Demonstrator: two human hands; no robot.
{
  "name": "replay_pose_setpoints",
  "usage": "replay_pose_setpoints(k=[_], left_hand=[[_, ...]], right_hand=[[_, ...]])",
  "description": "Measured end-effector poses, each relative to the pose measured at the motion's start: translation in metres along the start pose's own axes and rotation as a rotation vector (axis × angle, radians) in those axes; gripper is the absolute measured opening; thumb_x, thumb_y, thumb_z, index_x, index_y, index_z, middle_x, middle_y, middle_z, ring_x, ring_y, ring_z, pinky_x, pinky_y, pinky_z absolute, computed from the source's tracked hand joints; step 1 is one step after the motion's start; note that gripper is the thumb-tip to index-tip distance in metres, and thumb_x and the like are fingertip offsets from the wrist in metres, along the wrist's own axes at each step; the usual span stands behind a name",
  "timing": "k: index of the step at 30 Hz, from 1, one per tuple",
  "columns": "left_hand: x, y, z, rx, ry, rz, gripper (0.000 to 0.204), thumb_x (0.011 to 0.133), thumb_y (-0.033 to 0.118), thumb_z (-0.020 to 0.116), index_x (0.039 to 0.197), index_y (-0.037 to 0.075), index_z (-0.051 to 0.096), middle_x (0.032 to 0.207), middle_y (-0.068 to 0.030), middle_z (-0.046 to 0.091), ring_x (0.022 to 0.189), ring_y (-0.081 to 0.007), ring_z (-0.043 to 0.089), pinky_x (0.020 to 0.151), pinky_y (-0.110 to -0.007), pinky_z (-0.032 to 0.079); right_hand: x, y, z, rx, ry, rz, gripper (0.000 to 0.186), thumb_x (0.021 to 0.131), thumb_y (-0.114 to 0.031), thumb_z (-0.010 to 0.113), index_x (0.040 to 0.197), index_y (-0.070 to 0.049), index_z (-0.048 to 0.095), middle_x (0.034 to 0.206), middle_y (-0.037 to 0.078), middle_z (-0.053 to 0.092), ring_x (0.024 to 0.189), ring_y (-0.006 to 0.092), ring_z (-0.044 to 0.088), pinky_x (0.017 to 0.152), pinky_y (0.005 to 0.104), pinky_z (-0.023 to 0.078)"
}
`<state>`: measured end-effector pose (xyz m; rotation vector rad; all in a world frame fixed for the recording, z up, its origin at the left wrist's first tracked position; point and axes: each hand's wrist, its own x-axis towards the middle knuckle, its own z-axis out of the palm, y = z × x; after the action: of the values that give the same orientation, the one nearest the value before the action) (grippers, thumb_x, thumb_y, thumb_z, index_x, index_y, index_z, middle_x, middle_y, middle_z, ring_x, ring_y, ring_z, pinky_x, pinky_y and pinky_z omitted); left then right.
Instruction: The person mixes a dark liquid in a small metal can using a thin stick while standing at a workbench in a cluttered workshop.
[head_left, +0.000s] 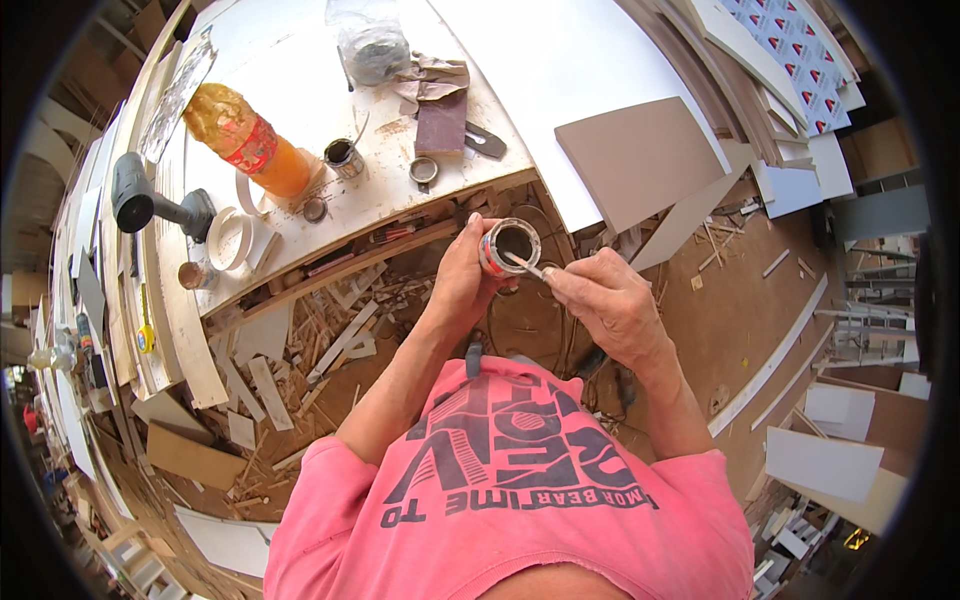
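Observation:
Just past the bench's near edge, my left hand (pixel 460 265) is wrapped round a small round metal tin (pixel 488 252), open at the top and dark inside. My right hand (pixel 608 302) pinches a thin, pale stick (pixel 522 262), whose far end dips into the tin's mouth. On the bench stands a second open tin (pixel 344 163) with a thin strip sticking out of it. Nearer my hands lies a small round lid (pixel 423 170), below a dark red sheet of sandpaper (pixel 440 125).
The white bench (pixel 400 215) also carries a bottle of orange liquid (pixel 265 155), a cordless drill (pixel 165 203), tape rolls (pixel 231 240) and a clear plastic bag (pixel 372 50). A brown panel (pixel 640 160) lies at the right. Wood offcuts (pixel 270 390) litter the floor.

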<state>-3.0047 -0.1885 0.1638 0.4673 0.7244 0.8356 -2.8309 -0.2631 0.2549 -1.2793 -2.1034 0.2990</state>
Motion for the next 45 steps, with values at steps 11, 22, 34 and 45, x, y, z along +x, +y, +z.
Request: replay_pose_setpoints(k=[11,22,34,45], left_hand=[[0.001,-0.001,0.003,0.044,-0.06,-0.024,0.043,0.104,0.039,0.03,0.106,0.004,0.054,0.085,-0.0058,0.062,0.067,-0.0126,0.058,0.058,-0.029,0.049],[0.005,-0.011,-0.002,0.006,-0.194,-0.02,0.042,0.104,0.035,0.032,0.108,0.001,0.056,0.093,-0.0093,0.065,0.08,-0.017,0.064,0.068,-0.033,0.054],[0.006,-0.025,0.001,0.278,-0.159,0.077,0.043,0.104,0.036,0.032,0.109,0.002,0.058,0.096,-0.0087,0.066,0.084,-0.0172,0.064,0.075,-0.029,0.052],[-0.005,-0.03,-0.028,0.033,-0.159,-0.069,0.041,0.102,0.043,0.036,0.107,0.008,0.057,0.099,-0.0092,0.062,0.084,-0.0237,0.063,0.064,-0.032,0.05]], right_hand=[[-0.016,-0.015,-0.031,-0.082,0.019,-0.016,0.028,0.069,0.002,0.07,0.097,-0.004,0.068,0.083,0.003,0.061,0.07,0.0188,0.054,0.059,0.0301,0.047],[-0.048,-0.012,0.02,1.075,0.432,0.881,0.016,0.095,-0.012,0.057,0.104,0.0,0.062,0.081,0.004,0.064,0.07,0.0097,0.058,0.065,0.0233,0.048],[-0.086,-0.02,0.024,1.096,0.597,1.072,0.017,0.094,-0.014,0.056,0.101,0.0,0.061,0.078,0.005,0.063,0.066,0.0106,0.057,0.064,0.0251,0.048],[-0.168,0.095,0.065,1.597,1.16,0.923,0.009,0.093,-0.015,0.059,0.099,-0.008,0.061,0.08,0.003,0.061,0.069,0.0126,0.057,0.064,0.03,0.049]])
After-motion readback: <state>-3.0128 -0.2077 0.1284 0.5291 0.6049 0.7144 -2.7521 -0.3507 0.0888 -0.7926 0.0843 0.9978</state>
